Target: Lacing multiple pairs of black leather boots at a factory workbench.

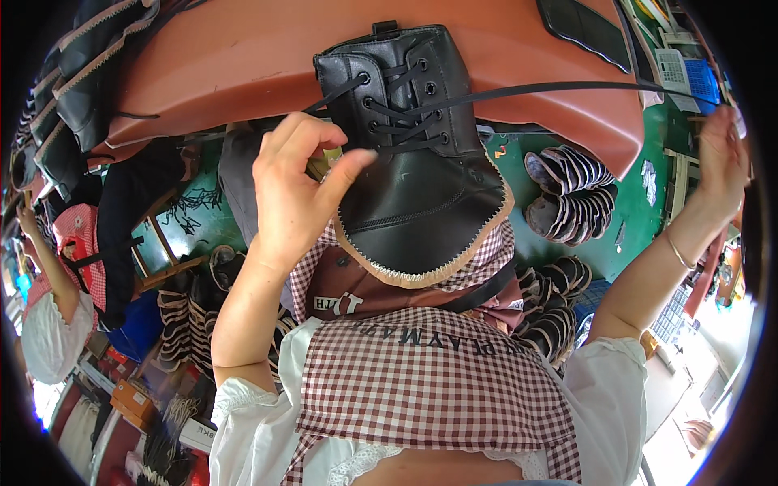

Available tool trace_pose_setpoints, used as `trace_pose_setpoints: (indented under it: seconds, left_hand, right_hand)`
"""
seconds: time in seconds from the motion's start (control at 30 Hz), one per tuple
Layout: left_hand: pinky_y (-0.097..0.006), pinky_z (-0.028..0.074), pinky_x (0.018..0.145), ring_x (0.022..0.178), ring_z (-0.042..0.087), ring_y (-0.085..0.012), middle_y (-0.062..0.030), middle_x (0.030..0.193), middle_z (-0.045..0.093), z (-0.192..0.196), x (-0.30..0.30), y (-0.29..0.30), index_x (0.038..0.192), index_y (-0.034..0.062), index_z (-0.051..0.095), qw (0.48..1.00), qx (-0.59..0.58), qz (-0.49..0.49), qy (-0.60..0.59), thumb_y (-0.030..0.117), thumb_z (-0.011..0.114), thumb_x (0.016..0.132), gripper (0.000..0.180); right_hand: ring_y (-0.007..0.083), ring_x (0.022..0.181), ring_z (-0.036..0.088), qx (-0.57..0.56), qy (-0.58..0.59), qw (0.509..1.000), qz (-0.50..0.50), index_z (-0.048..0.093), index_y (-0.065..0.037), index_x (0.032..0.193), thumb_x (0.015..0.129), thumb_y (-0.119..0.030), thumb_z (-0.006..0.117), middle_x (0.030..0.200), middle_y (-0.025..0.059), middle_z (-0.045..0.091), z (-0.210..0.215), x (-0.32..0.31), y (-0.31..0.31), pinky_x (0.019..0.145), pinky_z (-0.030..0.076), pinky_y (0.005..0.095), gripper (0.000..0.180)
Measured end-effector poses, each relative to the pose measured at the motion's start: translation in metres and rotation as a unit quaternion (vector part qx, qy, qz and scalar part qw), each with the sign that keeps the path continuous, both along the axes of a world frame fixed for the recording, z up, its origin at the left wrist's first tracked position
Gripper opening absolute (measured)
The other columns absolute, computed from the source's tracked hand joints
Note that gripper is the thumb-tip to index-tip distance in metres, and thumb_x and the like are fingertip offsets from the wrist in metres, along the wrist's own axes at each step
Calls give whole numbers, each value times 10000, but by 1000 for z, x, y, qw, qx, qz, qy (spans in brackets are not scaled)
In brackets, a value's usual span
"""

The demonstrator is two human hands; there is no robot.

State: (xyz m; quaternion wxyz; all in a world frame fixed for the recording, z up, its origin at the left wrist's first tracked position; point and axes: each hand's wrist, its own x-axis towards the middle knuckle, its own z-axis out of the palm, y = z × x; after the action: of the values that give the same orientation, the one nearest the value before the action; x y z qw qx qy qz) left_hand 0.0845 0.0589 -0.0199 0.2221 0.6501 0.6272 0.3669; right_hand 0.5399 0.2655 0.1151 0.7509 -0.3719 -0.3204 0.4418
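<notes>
A black lace-up boot upper (413, 215) hangs over the near edge of the brown work surface, its toe toward me. Zigzag stitching runs along its tan lower edge. Crossed laces (401, 130) pass through several eyelets. My left hand (296, 182) is beside the upper's left side, thumb apart from the curled fingers, with nothing visible between them. Far to the right, my right hand (724, 154), slightly blurred, grips the end of a flat black shoelace (551, 89). That lace stretches taut from the eyelets. Another lace leaves the upper's left side and passes behind my left hand.
The brown work surface (235, 49) has a black phone-like slab (583, 32) at its far right. Black uppers (85, 105) are piled at left. Bundled shoe pieces (571, 194) lie below on the green floor. At left, another person's arm (49, 259) shows.
</notes>
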Motion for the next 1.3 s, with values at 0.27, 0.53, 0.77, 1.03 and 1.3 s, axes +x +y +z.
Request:
trace_pose_setpoints:
  seconds: [0.27, 0.53, 0.77, 1.03, 1.3]
  left_hand:
    - [-362, 466, 757, 885, 552, -272, -63, 947, 570, -2, 12, 15, 868, 68, 634, 991, 102, -58, 70, -28, 724, 669, 239]
    - [-377, 471, 744, 886, 554, -303, -96, 964, 601, -9, 14, 13, 877, 36, 583, 977, 184, -44, 96, -65, 697, 663, 263]
    - [-409, 458, 790, 925, 543, -318, -81, 1014, 577, -1, 20, 6, 919, 46, 597, 958, 237, -125, 104, -59, 698, 630, 324]
    - [-389, 488, 714, 861, 567, -296, -87, 930, 586, -18, 12, 17, 848, 36, 648, 953, 256, -60, 151, -79, 702, 586, 291]
    - [-352, 462, 602, 712, 553, -262, -83, 798, 555, -31, 17, 16, 749, 53, 556, 946, 300, 69, 100, -61, 768, 587, 290]
  right_hand:
    - [139, 809, 538, -130, 151, 836, 512, 569, 51, 970, 937, -62, 506, 982, 127, 586, -79, -116, -50, 747, 467, 278, 134]
    - [99, 772, 522, -128, -87, 908, 389, 562, 6, 1115, 956, -113, 548, 1009, 89, 591, -109, -129, -53, 697, 461, 211, 199]
    - [129, 753, 541, -124, -61, 871, 472, 583, -26, 1045, 972, -132, 524, 1069, 119, 604, -117, -145, -58, 719, 474, 240, 142]
    - [129, 744, 541, -133, -68, 874, 463, 569, -16, 1029, 976, -147, 514, 1049, 113, 599, -120, -156, -61, 717, 479, 256, 152]
    - [286, 1069, 614, -101, -29, 914, 392, 570, 31, 1119, 975, -112, 481, 1197, 232, 588, -115, -108, -36, 934, 516, 368, 221]
